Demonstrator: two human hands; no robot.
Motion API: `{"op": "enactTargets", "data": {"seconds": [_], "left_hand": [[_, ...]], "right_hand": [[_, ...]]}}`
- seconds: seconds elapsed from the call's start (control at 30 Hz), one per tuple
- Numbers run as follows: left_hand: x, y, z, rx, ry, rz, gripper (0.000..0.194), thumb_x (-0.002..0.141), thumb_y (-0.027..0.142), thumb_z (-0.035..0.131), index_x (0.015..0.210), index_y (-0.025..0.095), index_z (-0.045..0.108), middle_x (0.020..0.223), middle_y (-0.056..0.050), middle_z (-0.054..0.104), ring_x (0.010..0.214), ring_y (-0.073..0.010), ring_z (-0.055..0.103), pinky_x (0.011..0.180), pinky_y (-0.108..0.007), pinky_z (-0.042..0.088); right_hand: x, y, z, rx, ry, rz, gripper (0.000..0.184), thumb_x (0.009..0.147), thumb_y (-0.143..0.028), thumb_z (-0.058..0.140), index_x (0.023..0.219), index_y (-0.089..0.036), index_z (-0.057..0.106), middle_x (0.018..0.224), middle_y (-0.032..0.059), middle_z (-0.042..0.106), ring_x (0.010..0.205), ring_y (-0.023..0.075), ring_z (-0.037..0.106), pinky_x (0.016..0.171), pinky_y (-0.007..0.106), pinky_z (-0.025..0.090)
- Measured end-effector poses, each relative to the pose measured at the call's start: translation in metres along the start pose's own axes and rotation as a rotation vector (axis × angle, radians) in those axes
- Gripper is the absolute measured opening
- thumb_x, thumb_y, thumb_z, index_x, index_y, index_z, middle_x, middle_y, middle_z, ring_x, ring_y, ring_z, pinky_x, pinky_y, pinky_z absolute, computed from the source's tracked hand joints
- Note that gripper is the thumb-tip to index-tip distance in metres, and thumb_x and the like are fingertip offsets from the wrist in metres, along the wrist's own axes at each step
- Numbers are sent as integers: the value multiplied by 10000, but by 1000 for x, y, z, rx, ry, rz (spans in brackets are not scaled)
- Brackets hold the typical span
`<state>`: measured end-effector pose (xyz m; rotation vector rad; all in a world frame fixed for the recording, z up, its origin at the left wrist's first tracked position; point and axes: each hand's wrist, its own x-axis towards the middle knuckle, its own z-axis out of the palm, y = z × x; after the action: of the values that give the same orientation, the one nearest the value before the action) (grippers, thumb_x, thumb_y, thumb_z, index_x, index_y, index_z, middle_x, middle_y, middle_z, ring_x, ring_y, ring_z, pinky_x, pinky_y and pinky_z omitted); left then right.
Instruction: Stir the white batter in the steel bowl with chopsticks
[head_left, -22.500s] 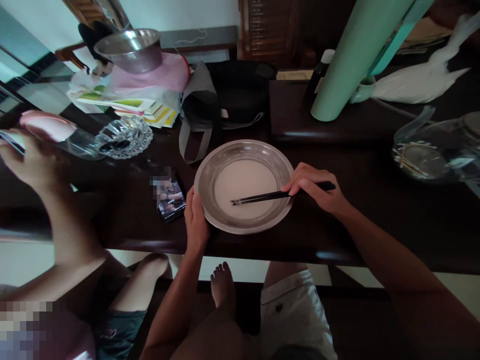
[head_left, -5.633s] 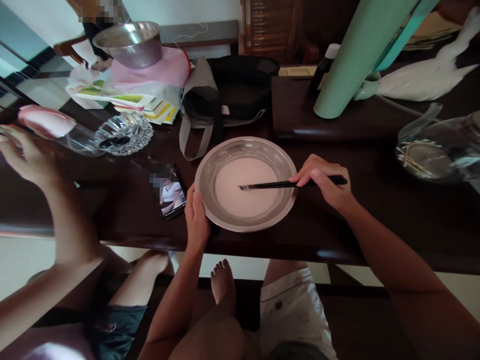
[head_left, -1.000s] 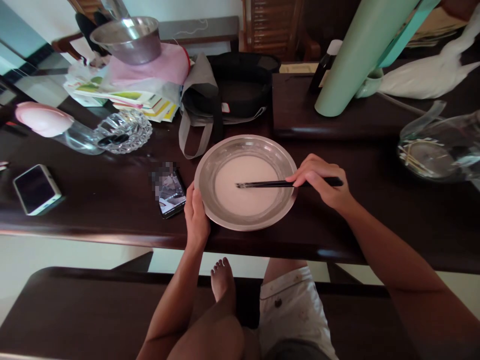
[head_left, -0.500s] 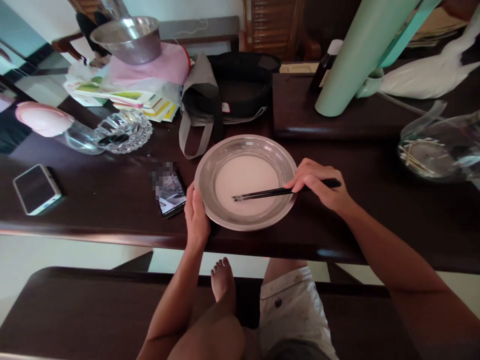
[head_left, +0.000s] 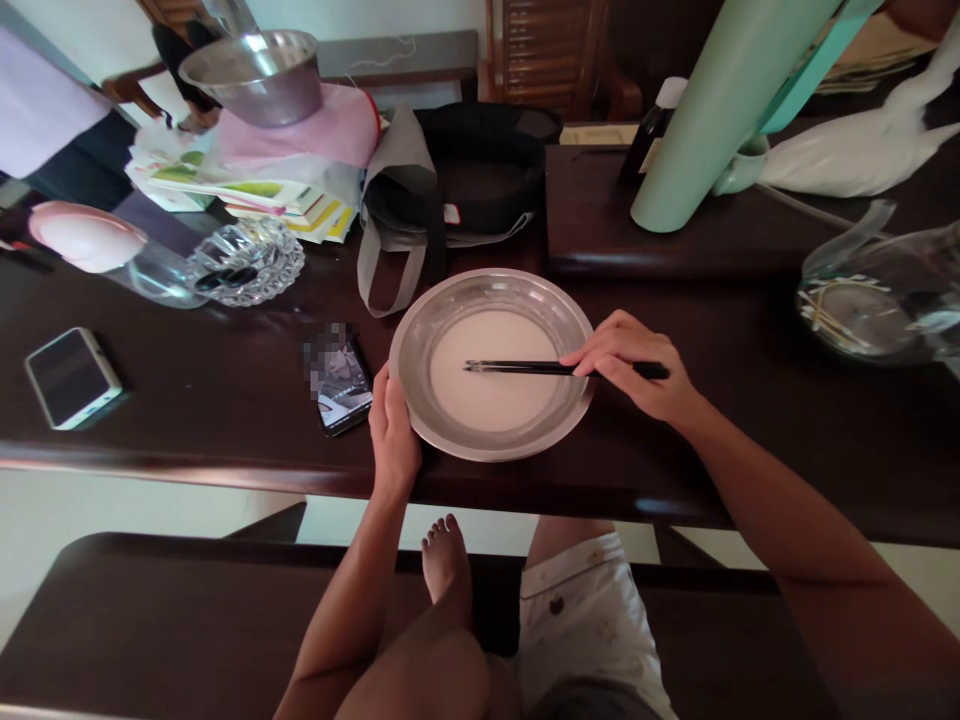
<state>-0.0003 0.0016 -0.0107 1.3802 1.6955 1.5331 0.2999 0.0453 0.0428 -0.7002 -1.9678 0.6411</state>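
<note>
A round metal dish (head_left: pixel 487 447) stands on the dark wooden table, with a flat, whitish layer (head_left: pixel 491 405) covering its bottom; whether that is liquid or paste I cannot tell. My left hand (head_left: pixel 391 430) grips the dish's left rim, fingers on the outer side. Over the right rim, my right hand (head_left: pixel 634 365) is closed around a pair of black chopsticks (head_left: pixel 525 368). Their silvery tips point left, at or just above the middle of the white layer. A lit phone (head_left: pixel 343 385) lies just left of my left hand.
Another phone or power bank (head_left: pixel 73 378) lies at the far left. Behind it are a glass ashtray (head_left: pixel 251 265), a metal bowl (head_left: pixel 259 85) and a black-grey bag (head_left: pixel 480 170). A green cylinder (head_left: pixel 720 110) and a clear jar (head_left: pixel 862 310) are at right.
My right hand has shifted slightly left, and the chopstick tips have moved away from me, up across the dish. My left hand stays put. A person's clothing now appears at upper left.
</note>
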Motion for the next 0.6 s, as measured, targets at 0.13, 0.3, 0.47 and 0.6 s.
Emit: {"op": "enactTargets", "data": {"seconds": [0.13,0.3,0.47,0.6], "left_hand": [[0,3,-1,10,-3,-22,563,1031,597,432,1218,128,680,1234,-104,637,1119,-208,595,951,-265,484],[0,4,-1,26,0,-21,580,1026,613,426,1227,131,677,1269,-106,625,1146,-216,588,978,-274,482],[-1,2,0,9,-5,-31,574,1031,610,431,1225,131,681,1269,-104,624,1147,-216,588,980,-273,480],[-1,1,0,-3,-3,-17,575,1032,617,438,1230,136,682,1269,-101,624,1152,-214,586,987,-270,475]], "right_hand": [[-1,0,-2,61,71,47,375,1020,-267,482,783,-274,772,810,12,802,740,207,655,710,418,478],[0,0,1,11,-31,-9,243,987,-239,557,875,-273,769,898,-2,813,790,187,682,775,412,480],[-1,0,-2,54,94,49,355,1018,-251,488,799,-279,766,827,1,800,742,198,652,717,411,477],[0,-1,0,82,8,24,315,1008,-242,513,822,-268,766,846,4,808,752,193,655,728,405,482]]}}
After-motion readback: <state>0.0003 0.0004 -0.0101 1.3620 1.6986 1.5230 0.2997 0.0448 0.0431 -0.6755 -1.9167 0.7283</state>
